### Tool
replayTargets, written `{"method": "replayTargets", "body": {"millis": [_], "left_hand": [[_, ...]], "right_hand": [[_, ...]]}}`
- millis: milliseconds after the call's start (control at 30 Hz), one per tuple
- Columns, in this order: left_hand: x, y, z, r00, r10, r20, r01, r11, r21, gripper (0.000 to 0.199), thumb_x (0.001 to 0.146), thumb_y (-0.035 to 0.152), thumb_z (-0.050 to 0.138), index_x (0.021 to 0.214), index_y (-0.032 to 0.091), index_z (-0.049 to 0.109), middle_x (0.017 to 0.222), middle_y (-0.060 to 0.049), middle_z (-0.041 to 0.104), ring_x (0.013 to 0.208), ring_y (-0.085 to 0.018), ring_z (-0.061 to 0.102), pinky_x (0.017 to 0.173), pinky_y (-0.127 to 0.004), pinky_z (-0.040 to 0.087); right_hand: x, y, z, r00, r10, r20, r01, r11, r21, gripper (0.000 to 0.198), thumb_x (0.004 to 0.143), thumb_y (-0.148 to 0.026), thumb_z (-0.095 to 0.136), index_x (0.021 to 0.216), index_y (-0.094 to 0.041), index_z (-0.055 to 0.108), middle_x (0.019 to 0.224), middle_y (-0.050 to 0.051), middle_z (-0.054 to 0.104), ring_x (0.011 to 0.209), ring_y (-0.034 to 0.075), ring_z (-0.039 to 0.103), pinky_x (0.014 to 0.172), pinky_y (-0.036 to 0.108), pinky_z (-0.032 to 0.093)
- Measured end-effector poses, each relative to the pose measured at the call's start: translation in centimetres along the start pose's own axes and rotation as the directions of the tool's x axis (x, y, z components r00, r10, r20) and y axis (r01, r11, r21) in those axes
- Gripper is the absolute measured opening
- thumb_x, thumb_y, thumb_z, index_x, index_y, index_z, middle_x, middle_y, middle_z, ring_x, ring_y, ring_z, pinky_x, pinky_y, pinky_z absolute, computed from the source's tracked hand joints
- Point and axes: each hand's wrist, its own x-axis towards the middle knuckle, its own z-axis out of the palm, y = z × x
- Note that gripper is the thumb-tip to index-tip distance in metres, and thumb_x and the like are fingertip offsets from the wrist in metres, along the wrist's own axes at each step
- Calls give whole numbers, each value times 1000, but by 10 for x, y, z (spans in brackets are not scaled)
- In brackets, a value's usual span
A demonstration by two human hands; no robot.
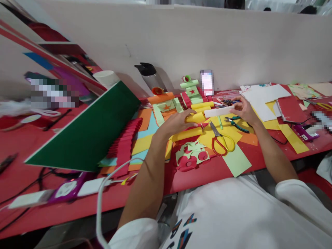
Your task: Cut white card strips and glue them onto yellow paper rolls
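My left hand point(176, 121) is closed around a rolled tube of yellow paper point(197, 118). In my right hand point(243, 110), the fingers pinch the end of a flat white strip point(219, 111), whose other end reaches close to the tube. Another yellow paper roll point(188, 134) lies below my left hand. Between my forearms are scissors point(220, 141) with red and yellow handles, blades partly spread, on yellow paper point(206, 140). Teal-handled pliers point(237, 124) rest near my right wrist. Red and pale green paper cut-outs point(190, 157) lie nearest me.
Two paper figures, one with an orange roll point(160, 98) and one with a red star point(192, 91), stand behind the hands. A bottle point(151, 76) and a phone point(206, 83) lean on the wall. To the left are a green board point(85, 135) and a white cable point(99, 200).
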Motion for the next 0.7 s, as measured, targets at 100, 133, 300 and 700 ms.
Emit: {"method": "replayTargets", "body": {"millis": [100, 133, 300, 700], "left_hand": [[-1, 2, -1, 1000, -1, 2, 1, 1000, -9, 62, 90, 61, 68, 142, 28, 60, 116, -7, 76, 100, -30, 71, 85, -34, 51], [-1, 2, -1, 1000, 2, 4, -2, 1000, -10, 62, 90, 61, 68, 141, 28, 60, 117, -8, 76, 100, -30, 71, 85, -34, 51], [0, 1, 0, 1000, 9, 15, -9, 1000, -13, 63, 89, 61, 68, 142, 28, 59, 119, -8, 76, 103, -31, 72, 88, -36, 51], [-1, 12, -1, 999, -17, 40, 15, 998, 58, 59, 92, 59, 66, 143, 30, 57, 131, -9, 75, 113, -34, 71, 92, -38, 53]], "right_hand": [[0, 0, 2, 1000, -9, 2, 9, 1000, -11, 57, 72, -44, 89, 116, -27, 57, 85, -2, 71, 80, 20, 69, 78, 37, 58], [0, 0, 2, 1000, -10, 3, 10, 1000, -10, 58, 72, -44, 90, 116, -27, 56, 85, -2, 71, 80, 20, 69, 78, 37, 58], [-1, -2, 2, 1000, -19, 11, 19, 999, -30, 56, 73, -42, 89, 116, -26, 57, 83, -3, 70, 82, 20, 69, 82, 37, 58], [-1, -3, 10, 999, -3, 39, 5, 999, -40, 56, 71, -44, 90, 113, -27, 57, 85, -2, 70, 80, 20, 67, 84, 39, 58]]}}
